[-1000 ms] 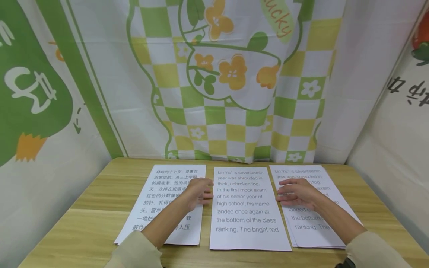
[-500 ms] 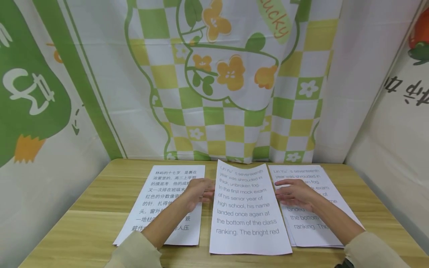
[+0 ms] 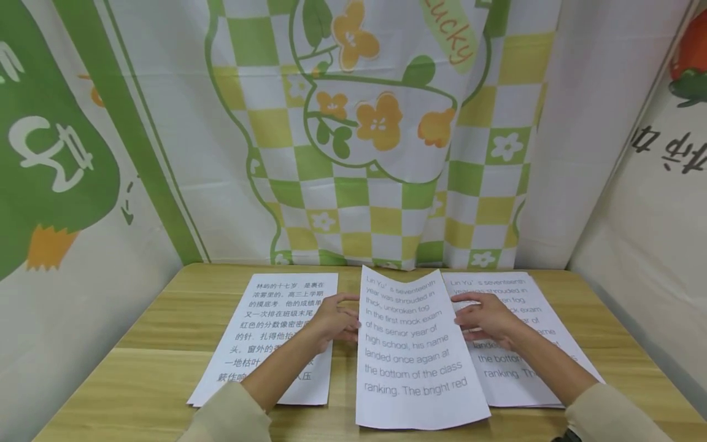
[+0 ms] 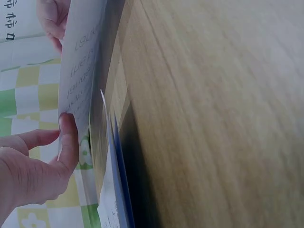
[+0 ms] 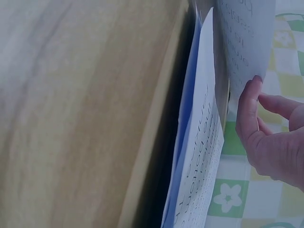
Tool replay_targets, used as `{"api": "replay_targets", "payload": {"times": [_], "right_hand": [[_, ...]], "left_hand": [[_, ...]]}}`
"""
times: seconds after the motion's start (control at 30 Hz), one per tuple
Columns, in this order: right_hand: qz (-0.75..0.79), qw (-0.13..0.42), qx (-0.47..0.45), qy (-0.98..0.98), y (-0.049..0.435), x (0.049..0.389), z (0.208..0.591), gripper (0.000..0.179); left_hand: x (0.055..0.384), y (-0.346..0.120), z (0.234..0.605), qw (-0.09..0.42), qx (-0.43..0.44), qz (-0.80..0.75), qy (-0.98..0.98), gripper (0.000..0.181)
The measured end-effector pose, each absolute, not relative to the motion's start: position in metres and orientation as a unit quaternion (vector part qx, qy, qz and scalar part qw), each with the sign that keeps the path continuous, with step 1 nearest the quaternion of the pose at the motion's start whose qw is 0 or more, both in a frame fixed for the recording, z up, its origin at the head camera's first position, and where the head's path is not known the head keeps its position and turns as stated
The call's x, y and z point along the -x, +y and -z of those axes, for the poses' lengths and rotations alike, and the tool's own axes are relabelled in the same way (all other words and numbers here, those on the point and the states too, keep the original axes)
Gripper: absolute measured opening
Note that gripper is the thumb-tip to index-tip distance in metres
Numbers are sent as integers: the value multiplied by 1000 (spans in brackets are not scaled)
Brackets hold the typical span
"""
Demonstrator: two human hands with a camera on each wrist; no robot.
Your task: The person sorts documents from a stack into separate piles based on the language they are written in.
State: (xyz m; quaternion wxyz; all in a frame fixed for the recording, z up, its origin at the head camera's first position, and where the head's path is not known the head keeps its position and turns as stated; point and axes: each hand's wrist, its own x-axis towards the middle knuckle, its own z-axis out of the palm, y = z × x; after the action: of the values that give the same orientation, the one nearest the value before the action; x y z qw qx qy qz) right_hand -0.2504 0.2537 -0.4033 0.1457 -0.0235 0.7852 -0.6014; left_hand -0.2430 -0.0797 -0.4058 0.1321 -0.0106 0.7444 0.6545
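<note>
Both hands hold a white sheet of paper (image 3: 414,353) printed with large English text, raised off the table and bowed along its length. My left hand (image 3: 337,324) pinches its left edge between thumb and fingers; the left wrist view shows the thumb on the printed face of the sheet (image 4: 78,61). On the opposite edge, my right hand (image 3: 483,319) pinches the paper likewise, its thumb against the print in the right wrist view. Beneath the left forearm lies a stack of sheets with Chinese text (image 3: 287,294). Another English-text stack (image 3: 516,390) lies under the right forearm.
The wooden table (image 3: 138,344) carries both stacks, their edges slightly uneven. Behind it hangs a curtain (image 3: 353,202) with green and yellow checks and flowers. Printed cloth walls (image 3: 635,233) stand at either side.
The middle sheet, flat on the table one second ago, has been lifted and bowed, and has shifted slightly right and toward me. The left hand has moved a little to the right.
</note>
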Motion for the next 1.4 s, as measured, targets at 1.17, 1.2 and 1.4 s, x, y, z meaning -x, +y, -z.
{"api": "replay_targets", "payload": {"times": [1.17,1.2,1.4], "right_hand": [[635,128,63,759,337,250,391,62],[636,128,64,759,339,250,391,62],[635,130,69,759,354,250,389,58]], "left_hand": [[254,6,412,114,-5,-690,715,71],[253,8,412,112,-6,-689,716,70],[255,21,413,109,-9,-693,712,72]]}}
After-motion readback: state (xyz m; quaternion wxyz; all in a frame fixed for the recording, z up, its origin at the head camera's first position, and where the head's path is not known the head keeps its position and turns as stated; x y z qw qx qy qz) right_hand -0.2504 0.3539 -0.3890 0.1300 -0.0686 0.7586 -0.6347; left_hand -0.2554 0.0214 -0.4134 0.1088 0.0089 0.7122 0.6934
